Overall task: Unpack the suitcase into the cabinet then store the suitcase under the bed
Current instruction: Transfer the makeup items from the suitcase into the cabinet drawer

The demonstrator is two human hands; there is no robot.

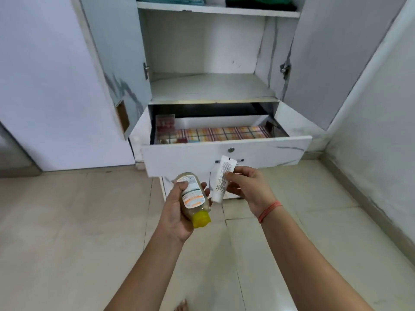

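Note:
I stand before a white cabinet (208, 86) with both doors open. Its drawer (226, 153) is pulled out, lined with checked paper, and holds a clear box (165, 125) at its left end. My left hand (177, 207) grips a beige bottle (192, 194) with a yellow cap (201, 218), cap end toward me. My right hand (247, 187) pinches a white tube (222, 178) by its side, cap end down. Both hands are just in front of the drawer's face. The suitcase and the bed are out of view.
Folded teal clothes (170, 0) and dark green clothes (260, 2) lie on the top shelf. The middle shelf (211, 86) is bare. Beige floor tiles (67, 232) stretch around me. A wall (381, 131) runs along the right. My foot (183, 306) shows at the bottom.

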